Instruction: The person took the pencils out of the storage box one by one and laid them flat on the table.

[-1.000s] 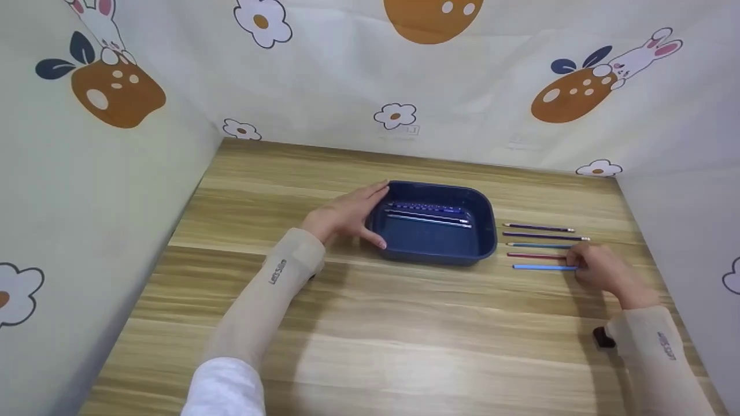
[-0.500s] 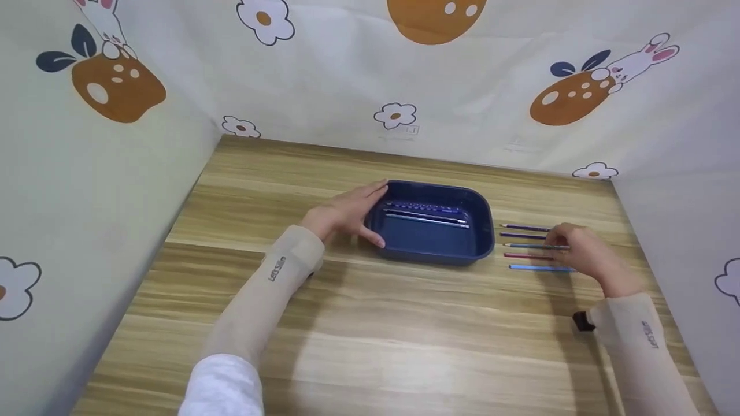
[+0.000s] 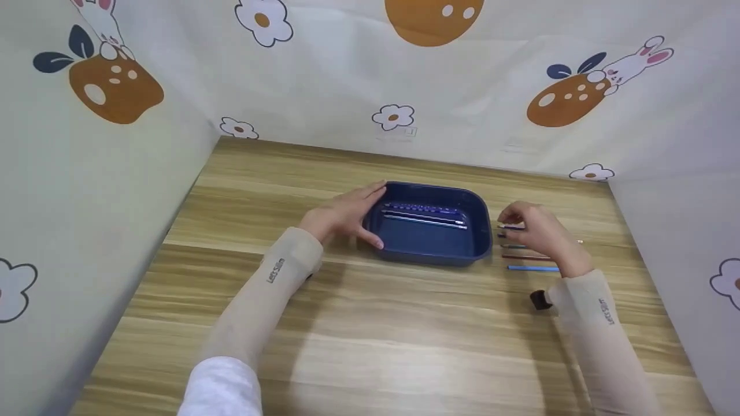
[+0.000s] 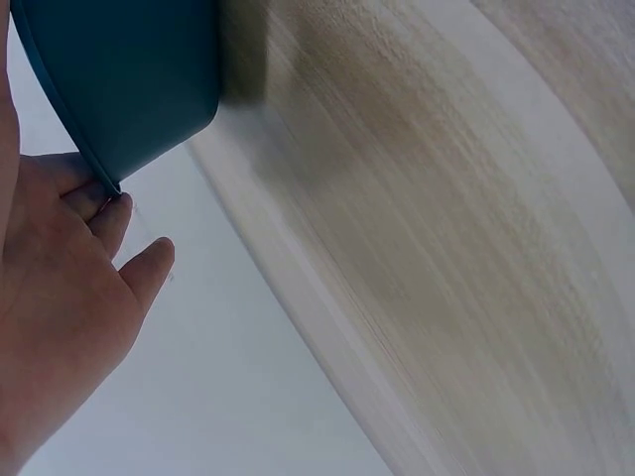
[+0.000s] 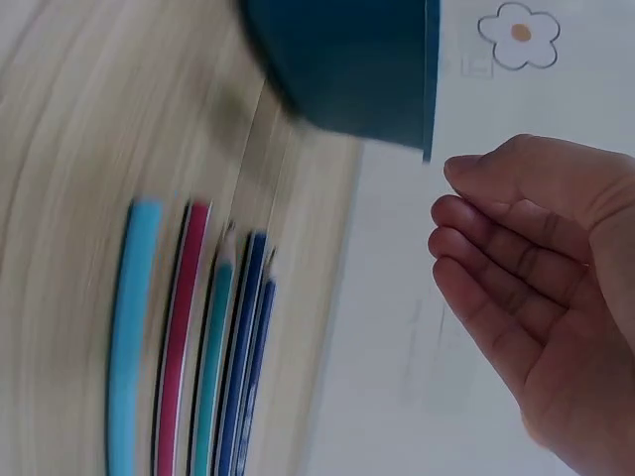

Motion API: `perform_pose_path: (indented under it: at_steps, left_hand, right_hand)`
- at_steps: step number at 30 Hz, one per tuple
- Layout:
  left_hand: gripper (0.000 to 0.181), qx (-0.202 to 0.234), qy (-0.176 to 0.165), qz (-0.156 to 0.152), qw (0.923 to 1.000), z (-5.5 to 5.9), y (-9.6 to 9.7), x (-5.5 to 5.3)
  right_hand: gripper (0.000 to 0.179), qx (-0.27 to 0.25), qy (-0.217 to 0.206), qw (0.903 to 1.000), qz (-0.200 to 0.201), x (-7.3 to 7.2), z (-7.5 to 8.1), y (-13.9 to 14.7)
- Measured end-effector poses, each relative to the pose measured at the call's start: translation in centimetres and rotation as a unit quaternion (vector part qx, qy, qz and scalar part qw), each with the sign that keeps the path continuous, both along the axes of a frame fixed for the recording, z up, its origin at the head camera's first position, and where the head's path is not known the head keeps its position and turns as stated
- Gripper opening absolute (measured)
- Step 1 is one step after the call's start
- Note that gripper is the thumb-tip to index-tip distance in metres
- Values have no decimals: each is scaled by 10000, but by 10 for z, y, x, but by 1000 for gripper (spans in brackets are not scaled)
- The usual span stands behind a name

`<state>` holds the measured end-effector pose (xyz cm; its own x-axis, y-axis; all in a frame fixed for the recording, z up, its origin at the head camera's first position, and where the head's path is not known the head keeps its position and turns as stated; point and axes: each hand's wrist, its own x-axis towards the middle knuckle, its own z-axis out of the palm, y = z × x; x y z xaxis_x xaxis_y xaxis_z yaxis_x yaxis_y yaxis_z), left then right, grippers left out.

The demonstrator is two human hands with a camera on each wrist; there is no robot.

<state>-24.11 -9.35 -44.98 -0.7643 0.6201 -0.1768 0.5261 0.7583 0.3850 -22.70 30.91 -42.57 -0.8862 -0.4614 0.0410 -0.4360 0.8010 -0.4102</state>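
Note:
A dark blue plastic tray (image 3: 430, 258) stands on the table with several pencils (image 3: 425, 218) lying along its far side. My left hand (image 3: 347, 216) rests on its left end, thumb and fingers spread along the wall; in the left wrist view, fingertips meet the tray's rim (image 4: 111, 186). Over the row of pencils to the tray's right hovers my right hand (image 3: 543, 234), fingers loosely bent and nothing between them. The right wrist view shows the row: a light blue pencil (image 5: 129, 347), a red one (image 5: 179, 337), a teal one (image 5: 212, 347) and two dark blue ones (image 5: 241, 347).
The wood-grain table (image 3: 370, 335) is bounded by pale patterned sheets at the back (image 3: 324, 104) and both sides. The tray's right wall is close to the pencils' left ends. Both forearms wear beige sleeves (image 3: 260, 294).
My right hand has moved left and away from me across the pencil row, from the pencils' right ends to their left ends beside the tray. The left hand and tray have stayed put.

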Motion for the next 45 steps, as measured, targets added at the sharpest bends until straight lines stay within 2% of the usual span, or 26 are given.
perform_pose_path:
  at_steps: [8, 13, 20, 26, 34, 45]
  left_hand:
    - [130, -69, 106, -90, 9999, -2, 0, 1]
    - [131, -61, 71, 13, 10000, -2, 0, 1]
    - [128, -8, 74, -1, 10000, -1, 0, 1]
    - [126, 16, 81, 27, 10000, -2, -1, 2]
    - [125, 57, 134, -96, 9998, -2, 1, 0]
    - [126, 72, 90, -44, 9999, -1, 0, 2]
  right_hand:
    - [19, -218, 17, 9994, 278, -6, -5, -42]
    - [21, -234, -38, 9989, 413, -11, -11, -63]
    - [17, -352, -13, 9980, 530, -20, -26, -84]
    - [14, -245, 283, 9979, 537, -24, -40, -97]
    - [15, 280, 155, 9989, 353, -26, -49, -107]
    - [12, 479, 286, 9974, 450, -27, -56, -114]
